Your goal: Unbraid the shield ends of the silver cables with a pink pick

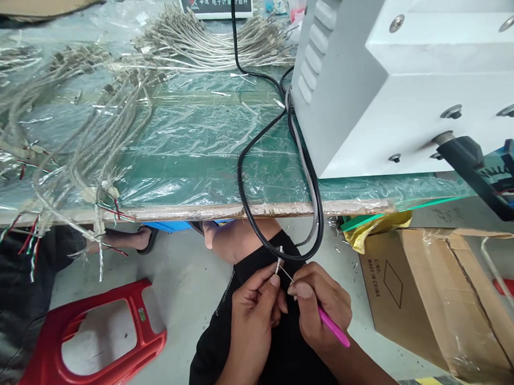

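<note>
My left hand pinches a short silvery cable end between thumb and fingertips, above my lap. The rest of that cable is hidden by the hand. In my right hand is a pink-handled pick, its handle sticking out below the palm. The pick's thin metal shaft points up and left toward the cable end; I cannot tell whether its tip touches it. Both hands are closed and close together, just in front of the table edge.
A green table under clear plastic film bears bundles of clear-jacketed cables, some hanging over its edge. A black cord loops down near my hands. A white machine stands right, above a cardboard box. At left is a red stool.
</note>
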A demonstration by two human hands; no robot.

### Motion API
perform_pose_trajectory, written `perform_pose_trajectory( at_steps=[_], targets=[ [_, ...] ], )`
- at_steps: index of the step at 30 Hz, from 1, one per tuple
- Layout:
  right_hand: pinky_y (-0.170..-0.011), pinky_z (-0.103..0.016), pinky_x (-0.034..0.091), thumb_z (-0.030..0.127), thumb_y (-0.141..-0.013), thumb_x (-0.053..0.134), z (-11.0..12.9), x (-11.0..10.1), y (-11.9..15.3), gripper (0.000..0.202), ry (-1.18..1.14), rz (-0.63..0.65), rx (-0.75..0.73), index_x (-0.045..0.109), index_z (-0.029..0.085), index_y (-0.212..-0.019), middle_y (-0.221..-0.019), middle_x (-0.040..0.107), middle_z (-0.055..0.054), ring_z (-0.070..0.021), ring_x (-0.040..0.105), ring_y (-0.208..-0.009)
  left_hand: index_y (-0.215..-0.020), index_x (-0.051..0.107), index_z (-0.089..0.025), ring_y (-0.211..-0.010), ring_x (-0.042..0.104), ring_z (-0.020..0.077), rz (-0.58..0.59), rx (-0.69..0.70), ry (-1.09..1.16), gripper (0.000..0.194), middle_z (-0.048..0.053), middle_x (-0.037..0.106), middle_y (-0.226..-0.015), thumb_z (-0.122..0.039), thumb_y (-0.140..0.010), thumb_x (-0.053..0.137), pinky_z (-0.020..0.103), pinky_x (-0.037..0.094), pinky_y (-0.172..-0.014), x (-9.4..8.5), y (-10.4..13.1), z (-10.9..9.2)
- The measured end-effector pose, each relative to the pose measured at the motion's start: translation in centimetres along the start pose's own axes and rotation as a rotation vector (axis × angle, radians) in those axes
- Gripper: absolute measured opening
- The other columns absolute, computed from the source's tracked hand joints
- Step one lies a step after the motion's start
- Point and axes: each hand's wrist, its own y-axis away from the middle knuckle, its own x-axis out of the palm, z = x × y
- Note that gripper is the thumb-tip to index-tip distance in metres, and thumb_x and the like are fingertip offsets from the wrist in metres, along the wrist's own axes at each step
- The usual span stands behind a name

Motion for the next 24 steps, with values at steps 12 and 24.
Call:
perform_pose_trajectory(
  at_steps=[12,24],
  targets=[
    [-0.053,-0.027,0.042,0.013,-0.096,0.050,-0.07,0.03,-0.57,0.024,0.059,-0.096,0.141,0.061,0.019,-0.076,-0.069,0.056,0.000,-0.0121,0.054,-0.060,-0.108,0.077,-0.017,-0.042,0.030,0.0043,-0.022,0.008,0.002,0.035,-0.005,0.054,-0.051,-0.043,-0.084,0.074,0.019,0.022,-0.042,0.25,0.25,-0.19],
    [-0.050,-0.028,0.039,0.005,-0.091,0.048,-0.02,0.07,-0.06,0.024,-0.029,0.001,-0.032,0.058,0.020,-0.076,-0.062,0.054,0.001,-0.0132,0.053,-0.059,-0.106,0.077,-0.018,-0.042,0.030,0.0044,0.017,0.016,0.016,0.029,-0.007,0.049,-0.049,-0.039,-0.087,0.073,0.017,0.024,-0.041,-0.14,-0.15,0.14]
  ],
)
